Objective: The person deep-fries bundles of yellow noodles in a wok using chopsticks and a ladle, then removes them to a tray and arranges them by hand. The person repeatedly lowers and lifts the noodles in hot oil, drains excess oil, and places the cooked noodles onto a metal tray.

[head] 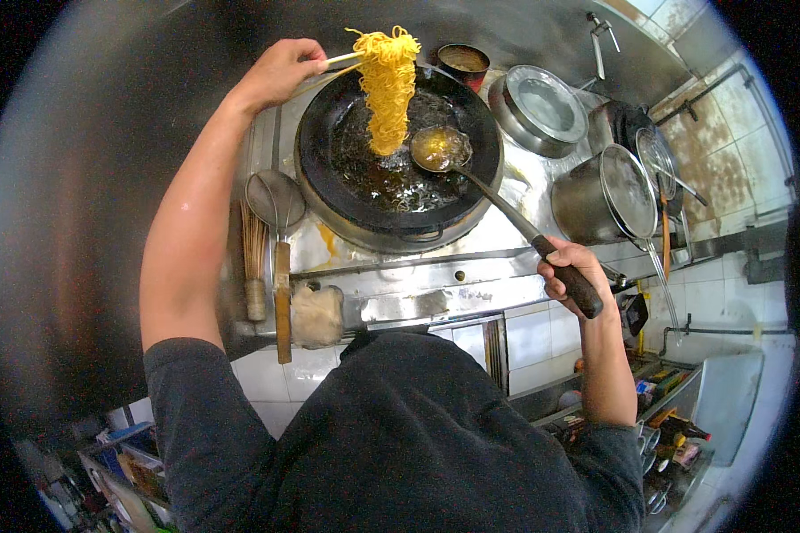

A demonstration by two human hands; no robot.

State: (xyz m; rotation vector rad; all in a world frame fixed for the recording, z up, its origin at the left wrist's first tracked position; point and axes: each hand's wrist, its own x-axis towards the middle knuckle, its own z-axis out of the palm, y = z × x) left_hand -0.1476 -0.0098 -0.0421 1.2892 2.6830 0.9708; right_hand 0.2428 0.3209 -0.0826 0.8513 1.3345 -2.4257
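Observation:
With my left hand (285, 72) I grip a pair of chopsticks (342, 60) at the upper left of the wok. A long bundle of yellow noodles (388, 90) hangs from their tips over the large black wok (320, 193), which holds dark, shiny oil. My right hand (577, 270) is closed around the dark handle of a metal ladle (507, 208). Its bowl, with golden liquid in it, is over the oil just right of the noodles' lower end. Whether the noodles touch the oil I cannot tell.
Left of the wok lie a wire skimmer (277, 200), a bamboo brush (254, 266) and a folded cloth (317, 316). To the right stand a round metal container (540, 106) and a steel pot (577, 200) with a strainer (630, 190). Behind the wok is a small pot (463, 60).

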